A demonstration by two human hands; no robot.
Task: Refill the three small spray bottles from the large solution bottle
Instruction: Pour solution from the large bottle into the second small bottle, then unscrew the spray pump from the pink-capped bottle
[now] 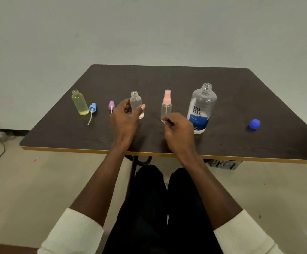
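Note:
On the dark table (231,99) my left hand (126,118) grips a clear uncapped spray bottle (136,102) that stands upright. My right hand (178,128) hovers with loosely curled fingers just in front of a clear bottle with a pink spray cap (166,107), fingertips near its base; contact is unclear. The large solution bottle (202,109) with a blue label stands open to the right. A yellow uncapped bottle (79,104) stands at the left.
A blue spray cap with its tube (92,109) lies beside the yellow bottle. A purple spray cap (111,105) lies left of my left hand. The large bottle's blue cap (254,123) sits at the far right. Cables trail on the floor at the left.

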